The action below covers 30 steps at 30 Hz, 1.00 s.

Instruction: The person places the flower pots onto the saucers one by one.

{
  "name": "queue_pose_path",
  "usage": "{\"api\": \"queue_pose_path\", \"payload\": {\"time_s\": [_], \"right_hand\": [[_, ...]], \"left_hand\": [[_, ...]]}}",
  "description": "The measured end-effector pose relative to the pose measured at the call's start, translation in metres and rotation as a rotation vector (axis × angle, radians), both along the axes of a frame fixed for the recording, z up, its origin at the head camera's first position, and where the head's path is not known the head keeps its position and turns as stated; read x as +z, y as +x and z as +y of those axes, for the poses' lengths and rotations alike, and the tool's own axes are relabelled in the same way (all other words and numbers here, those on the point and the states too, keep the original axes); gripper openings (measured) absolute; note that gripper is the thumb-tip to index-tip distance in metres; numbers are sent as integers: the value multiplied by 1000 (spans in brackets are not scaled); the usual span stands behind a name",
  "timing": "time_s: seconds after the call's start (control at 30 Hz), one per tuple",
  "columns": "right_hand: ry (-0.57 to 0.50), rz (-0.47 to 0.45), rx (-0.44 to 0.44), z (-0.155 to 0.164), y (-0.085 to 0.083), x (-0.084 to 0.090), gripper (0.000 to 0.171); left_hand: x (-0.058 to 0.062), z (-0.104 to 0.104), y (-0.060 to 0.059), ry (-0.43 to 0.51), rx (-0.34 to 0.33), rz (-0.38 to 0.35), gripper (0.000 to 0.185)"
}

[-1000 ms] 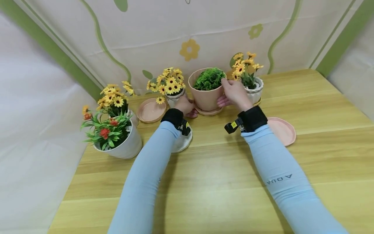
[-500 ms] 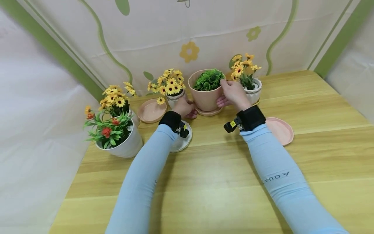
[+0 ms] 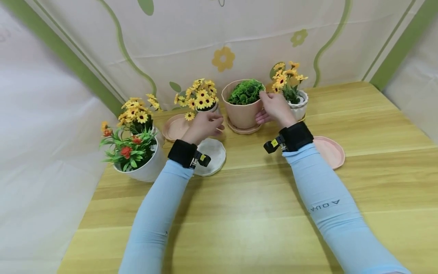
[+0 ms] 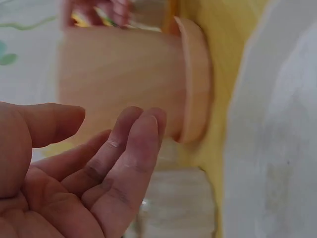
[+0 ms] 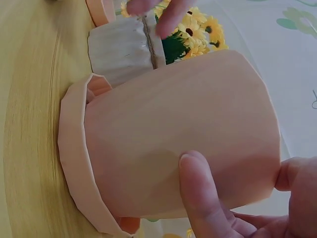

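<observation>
Head view shows left hand (image 3: 202, 126), thumb and fingers apart, near the pink pot (image 3: 241, 115). Right hand (image 3: 277, 108) touches it with relaxed fingers.

pale blue sleeves (image 3: 154, 217) — black wristbands (image 3: 295, 136)

1. Near the left edge of the desk (image 3: 260, 213), the red-flowered plant (image 3: 128, 153) hides much of a white pot (image 3: 158, 136).
2. By the far edge, the left hand (image 3: 204, 128) partly covers a flowerpot (image 3: 216, 109).
3. Toward the right edge, a sleeve (image 3: 328, 198) partly hides the pink saucer (image 3: 330, 150).
4. Left wrist view: peach pot (image 4: 124, 74) blurred, white saucer (image 4: 267, 153) cut off.
</observation>
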State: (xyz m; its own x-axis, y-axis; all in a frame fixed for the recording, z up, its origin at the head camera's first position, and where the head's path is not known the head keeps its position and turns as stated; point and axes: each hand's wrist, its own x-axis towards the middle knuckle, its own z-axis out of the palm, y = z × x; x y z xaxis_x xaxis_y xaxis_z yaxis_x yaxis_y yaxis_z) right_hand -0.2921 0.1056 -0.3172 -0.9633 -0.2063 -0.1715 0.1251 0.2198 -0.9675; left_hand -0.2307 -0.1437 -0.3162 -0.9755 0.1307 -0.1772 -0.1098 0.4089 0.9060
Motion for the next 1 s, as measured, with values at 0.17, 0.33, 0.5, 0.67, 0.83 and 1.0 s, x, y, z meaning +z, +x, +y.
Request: {"api": "queue_pose_path", "payload": {"time_s": [0.17,0.33,0.5,0.67,0.83,1.0], "right_hand": [[16,3,4,0,2,3,60],[128,33,76,6,9,11,66],[353,98,188,20,24,33,76],[393,182,169,42,46,60,64],[519,322,144,82,63,72,49],[742,361,206,131,60,60,47]], "left_hand": [[5,5,29,-17,-42,107,33],[1,17,52,-86,-116,183,27],[-3,29,64,-171,-149,249,22],[-9,41,68,-189,-191,287,19],[-13,48,72,-214,-224,305,19],[-10,40,75,-230,-180,299,18]]}}
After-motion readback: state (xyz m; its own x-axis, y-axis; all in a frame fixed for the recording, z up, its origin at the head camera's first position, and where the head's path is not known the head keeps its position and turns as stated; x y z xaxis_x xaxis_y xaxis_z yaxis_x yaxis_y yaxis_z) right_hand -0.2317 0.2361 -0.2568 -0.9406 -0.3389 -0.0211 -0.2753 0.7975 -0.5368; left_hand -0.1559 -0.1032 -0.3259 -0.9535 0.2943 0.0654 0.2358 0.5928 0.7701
